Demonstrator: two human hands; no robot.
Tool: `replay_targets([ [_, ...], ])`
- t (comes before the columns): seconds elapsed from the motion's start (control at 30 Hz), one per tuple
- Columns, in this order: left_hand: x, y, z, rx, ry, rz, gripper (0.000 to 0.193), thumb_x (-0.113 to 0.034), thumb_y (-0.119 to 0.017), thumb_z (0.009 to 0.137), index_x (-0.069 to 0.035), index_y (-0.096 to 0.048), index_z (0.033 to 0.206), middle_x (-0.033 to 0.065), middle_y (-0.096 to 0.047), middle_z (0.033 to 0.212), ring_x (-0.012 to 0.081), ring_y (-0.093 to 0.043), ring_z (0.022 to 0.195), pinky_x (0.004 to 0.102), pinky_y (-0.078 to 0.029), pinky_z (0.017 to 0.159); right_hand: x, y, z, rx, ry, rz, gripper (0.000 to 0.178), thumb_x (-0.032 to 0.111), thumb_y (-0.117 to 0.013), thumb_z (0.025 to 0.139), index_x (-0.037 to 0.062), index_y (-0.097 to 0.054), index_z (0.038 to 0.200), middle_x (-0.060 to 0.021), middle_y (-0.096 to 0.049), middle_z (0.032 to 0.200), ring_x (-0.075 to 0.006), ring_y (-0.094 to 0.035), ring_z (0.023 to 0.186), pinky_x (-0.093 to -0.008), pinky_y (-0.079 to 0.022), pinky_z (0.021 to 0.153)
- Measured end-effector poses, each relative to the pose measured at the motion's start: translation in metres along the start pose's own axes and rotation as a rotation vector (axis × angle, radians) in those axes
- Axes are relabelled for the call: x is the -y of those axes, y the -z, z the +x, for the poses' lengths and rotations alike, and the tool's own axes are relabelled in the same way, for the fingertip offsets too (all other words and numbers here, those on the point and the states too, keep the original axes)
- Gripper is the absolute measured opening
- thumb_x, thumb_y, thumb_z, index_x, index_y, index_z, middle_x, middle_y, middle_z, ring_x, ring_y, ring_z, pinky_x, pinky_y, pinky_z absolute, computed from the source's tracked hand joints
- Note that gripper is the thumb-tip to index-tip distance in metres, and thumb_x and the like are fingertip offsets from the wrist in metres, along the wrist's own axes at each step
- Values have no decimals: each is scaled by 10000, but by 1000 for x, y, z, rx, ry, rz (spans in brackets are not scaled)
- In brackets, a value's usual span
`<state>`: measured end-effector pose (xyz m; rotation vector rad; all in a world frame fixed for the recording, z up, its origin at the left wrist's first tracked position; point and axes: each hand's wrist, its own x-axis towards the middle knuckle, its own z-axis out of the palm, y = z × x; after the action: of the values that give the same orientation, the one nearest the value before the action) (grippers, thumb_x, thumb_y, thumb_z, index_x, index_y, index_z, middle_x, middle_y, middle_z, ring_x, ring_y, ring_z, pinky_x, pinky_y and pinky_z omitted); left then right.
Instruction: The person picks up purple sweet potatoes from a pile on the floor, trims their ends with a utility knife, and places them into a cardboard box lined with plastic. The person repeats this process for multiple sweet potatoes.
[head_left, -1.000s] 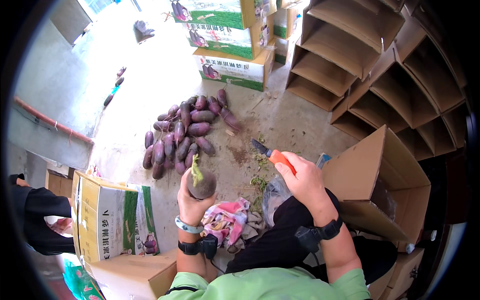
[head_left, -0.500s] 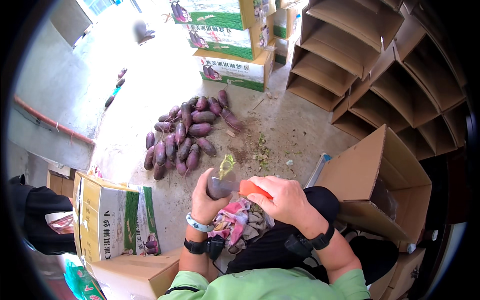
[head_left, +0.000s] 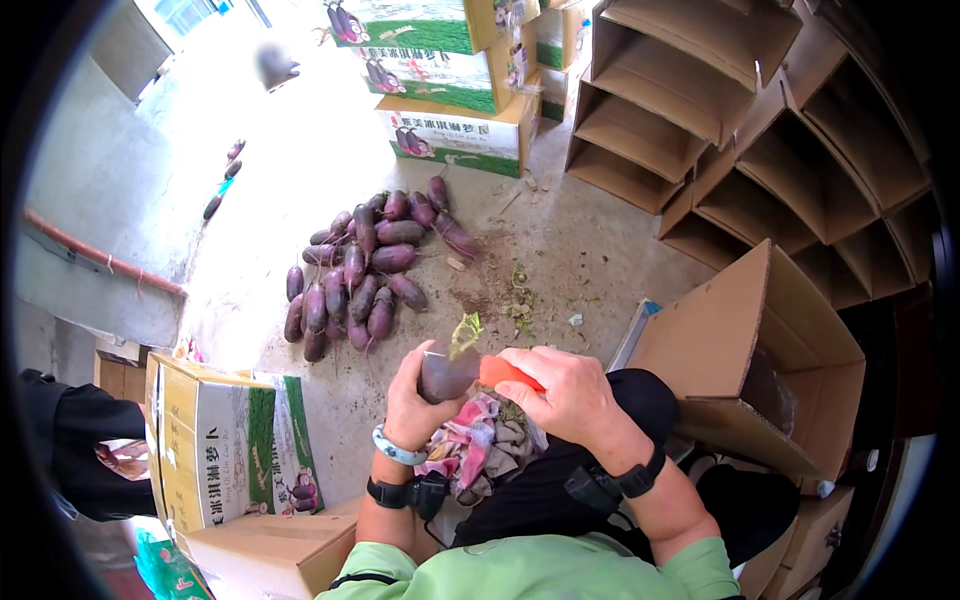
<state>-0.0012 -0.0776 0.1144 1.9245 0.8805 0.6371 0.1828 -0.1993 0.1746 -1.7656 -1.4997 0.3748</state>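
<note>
My left hand (head_left: 408, 405) is wrapped round a dark purple radish (head_left: 438, 382), held in front of my body with its leafy end up. Pale green leaf stubs (head_left: 466, 333) stick out of that end. In my right hand (head_left: 572, 392) is a knife with an orange handle (head_left: 508, 373). Its blade is blurred and lies against or across the radish's top; how deep it sits I cannot tell. Below the radish, a crumpled pink and grey cloth (head_left: 468, 442) rests by my legs. Farther off, a pile of purple radishes (head_left: 362, 262) lies on the floor.
Leaf scraps (head_left: 520, 305) and soil litter the floor right of the pile. Printed cartons (head_left: 455, 135) are stacked at the back, open brown boxes (head_left: 650, 130) at the right. An open carton (head_left: 700, 345) stands by my right knee, a printed carton (head_left: 215, 440) at my left.
The leaf stubs now lean and sit slightly farther right and lower, beside the knife. Both hands keep their grips. The whole view has shifted a little.
</note>
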Motion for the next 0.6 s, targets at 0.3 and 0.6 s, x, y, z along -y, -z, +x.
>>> replay_targets([
  [0.3,-5,25,-13,-32,98,-229,686,-40,-765,548,1,-480,1171,79,-590,1002,153,-560,921,284,-443,840,-21,12,10,-88,-296,-28,304,346,-540,852,103,-595,1026,-139,-630,837,-333,-605,780,-411,-478,655],
  [0.6,-18,29,24,33,22,-321,661,-131,-763,520,-20,-507,1118,36,-572,937,163,-557,846,287,-467,771,26,81,-48,-315,-142,281,359,276,-614,831,45,-560,1101,-167,-611,937,-349,-601,827,-364,-491,694],
])
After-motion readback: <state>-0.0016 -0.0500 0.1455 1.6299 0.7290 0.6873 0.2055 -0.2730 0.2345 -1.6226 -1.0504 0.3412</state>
